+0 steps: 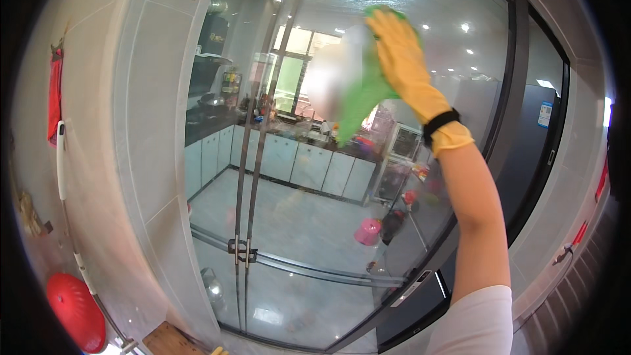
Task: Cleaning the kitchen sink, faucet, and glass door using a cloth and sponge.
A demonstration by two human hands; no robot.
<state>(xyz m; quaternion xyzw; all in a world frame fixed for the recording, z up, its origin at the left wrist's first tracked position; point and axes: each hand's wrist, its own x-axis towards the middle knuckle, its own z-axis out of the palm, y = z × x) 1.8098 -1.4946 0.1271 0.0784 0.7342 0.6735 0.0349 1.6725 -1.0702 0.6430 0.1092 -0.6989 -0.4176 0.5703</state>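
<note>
My right hand (402,56), in a yellow rubber glove with a black band at the wrist, is raised high. It presses a green cloth (367,93) flat against the glass pane (315,217) of a dark-framed sliding door. Part of the cloth hangs below the palm, slightly blurred. To the left of the hand, a whitish blurred patch covers some of the view through the glass. Only a small yellow tip (219,351) shows at the bottom edge; it may be my left glove, but what it does is hidden.
Dark door frame (517,59) borders the pane at right, with a recessed handle (411,288). Through the glass appear kitchen cabinets (281,158) and a pink bucket (368,231). At left are a long pole (61,158), a red basin (76,313) and a wooden board (170,340).
</note>
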